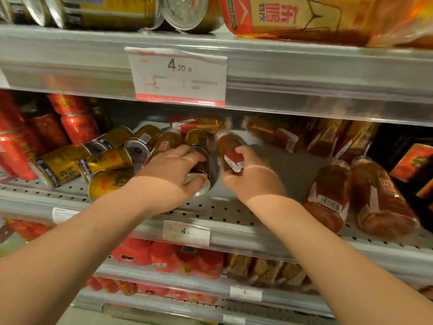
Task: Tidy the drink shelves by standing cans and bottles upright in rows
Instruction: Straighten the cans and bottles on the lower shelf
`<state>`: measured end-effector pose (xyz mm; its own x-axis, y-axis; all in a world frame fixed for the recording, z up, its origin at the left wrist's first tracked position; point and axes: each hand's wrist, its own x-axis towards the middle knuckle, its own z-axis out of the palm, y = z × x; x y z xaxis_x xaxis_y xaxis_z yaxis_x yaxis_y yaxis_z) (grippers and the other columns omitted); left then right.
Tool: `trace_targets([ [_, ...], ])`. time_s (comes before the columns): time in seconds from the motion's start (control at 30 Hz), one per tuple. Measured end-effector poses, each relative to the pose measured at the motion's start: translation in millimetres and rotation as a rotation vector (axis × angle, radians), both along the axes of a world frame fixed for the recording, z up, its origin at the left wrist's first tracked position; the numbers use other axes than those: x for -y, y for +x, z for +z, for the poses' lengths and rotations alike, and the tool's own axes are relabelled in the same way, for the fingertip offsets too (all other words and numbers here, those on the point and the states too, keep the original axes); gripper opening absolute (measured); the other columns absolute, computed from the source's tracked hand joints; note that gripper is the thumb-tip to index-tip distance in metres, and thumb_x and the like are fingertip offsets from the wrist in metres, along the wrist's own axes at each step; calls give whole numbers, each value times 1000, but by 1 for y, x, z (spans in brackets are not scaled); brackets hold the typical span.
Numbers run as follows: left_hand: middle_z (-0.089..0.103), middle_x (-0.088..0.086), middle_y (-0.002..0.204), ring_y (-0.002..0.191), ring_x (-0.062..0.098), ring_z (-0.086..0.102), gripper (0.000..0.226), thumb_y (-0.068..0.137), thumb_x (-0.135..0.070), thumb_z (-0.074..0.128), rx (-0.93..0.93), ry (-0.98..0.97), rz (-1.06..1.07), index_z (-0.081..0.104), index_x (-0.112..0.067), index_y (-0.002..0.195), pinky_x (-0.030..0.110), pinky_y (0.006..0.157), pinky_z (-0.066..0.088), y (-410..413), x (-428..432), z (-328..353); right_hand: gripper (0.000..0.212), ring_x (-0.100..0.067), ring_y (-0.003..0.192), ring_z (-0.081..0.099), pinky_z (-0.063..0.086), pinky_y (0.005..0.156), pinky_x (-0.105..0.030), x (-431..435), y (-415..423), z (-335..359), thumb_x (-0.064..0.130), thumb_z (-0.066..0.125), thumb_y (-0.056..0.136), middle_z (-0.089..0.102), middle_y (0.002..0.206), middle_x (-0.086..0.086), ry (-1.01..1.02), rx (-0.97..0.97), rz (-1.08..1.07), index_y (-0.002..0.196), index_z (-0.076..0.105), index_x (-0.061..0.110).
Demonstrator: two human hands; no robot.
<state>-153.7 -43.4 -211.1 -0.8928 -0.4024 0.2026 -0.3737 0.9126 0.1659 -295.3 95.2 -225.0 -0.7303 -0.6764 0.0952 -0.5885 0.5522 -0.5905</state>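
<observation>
On the middle perforated shelf [222,211], my left hand [174,174] is closed around a gold can [199,146] that lies on its side, silver end toward me. My right hand [251,175] grips a brown tea bottle [229,146] with a red label, tilted with its cap pointing away. Several gold cans [105,160] lie toppled in a heap to the left of my left hand. Two tea bottles [356,195] lie on their sides at the right front. More tea bottles [276,134] lie tumbled at the back of the shelf.
Red cans [75,123] stand stacked at the far left. The shelf above carries a 4.20 price tag [179,76], with gold cans [110,10] and a large tea bottle [304,15] lying on it. Lower shelves hold red packs [168,256]. Bare shelf floor shows between my hands and the right bottles.
</observation>
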Motion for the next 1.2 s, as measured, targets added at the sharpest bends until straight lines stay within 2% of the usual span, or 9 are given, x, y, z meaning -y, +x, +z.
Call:
trace_targets([
  [0.2,42,-12,151,135,17,44,55,98,-52,51,16,5,-50,42,-35,150,35,109,39,-2,4,-4,46,-28,116,56,41,95,-32,-17,-22,19,41,60,91,55,129,-5,-42,-100,-46,135,49,30],
  [0.3,40,-12,154,137,17,42,57,99,-50,53,16,-12,-45,39,-35,152,34,110,38,1,3,-5,48,-32,116,57,45,101,-37,-28,-33,25,46,62,89,55,131,-8,11,-125,-72,133,50,31],
  [0.43,42,-9,153,136,20,45,56,99,-47,53,11,-24,-40,39,-33,152,38,113,40,6,2,-3,47,-32,111,58,45,96,-37,-45,-37,27,48,62,88,49,133,-10,86,-137,-101,130,50,31],
  [0.57,43,-8,152,134,21,47,57,99,-48,52,40,-56,-31,37,-33,152,40,112,41,7,1,-2,49,-31,109,57,42,90,-34,-54,-35,33,53,60,87,47,133,-9,144,-154,-126,131,48,33],
  [0.7,45,-6,151,132,23,48,59,98,-48,53,68,-86,-8,36,-33,152,39,111,40,9,1,-3,55,-32,112,57,45,93,-37,-59,-32,37,51,59,88,45,136,-10,213,-164,-103,136,43,30],
  [1.0,33,-5,162,142,24,38,63,100,-51,43,125,-197,9,25,-33,159,41,120,27,17,0,-4,62,-33,113,57,49,89,-39,-62,-25,32,55,53,91,41,140,-12,338,-207,-100,143,34,28],
  [1.1,29,-4,165,145,27,34,68,100,-51,44,136,-207,-2,19,-35,161,42,122,23,23,0,-6,65,-36,120,53,48,94,-41,-61,-22,33,57,48,93,38,145,-15,408,-201,-113,147,29,26],
  [1.2,29,-2,164,146,27,33,71,100,-52,47,115,-215,-20,18,-33,162,40,123,23,32,-2,-7,63,-38,129,41,39,104,-44,-57,-12,38,59,43,94,37,145,-16,483,-347,-136,145,31,25],
])
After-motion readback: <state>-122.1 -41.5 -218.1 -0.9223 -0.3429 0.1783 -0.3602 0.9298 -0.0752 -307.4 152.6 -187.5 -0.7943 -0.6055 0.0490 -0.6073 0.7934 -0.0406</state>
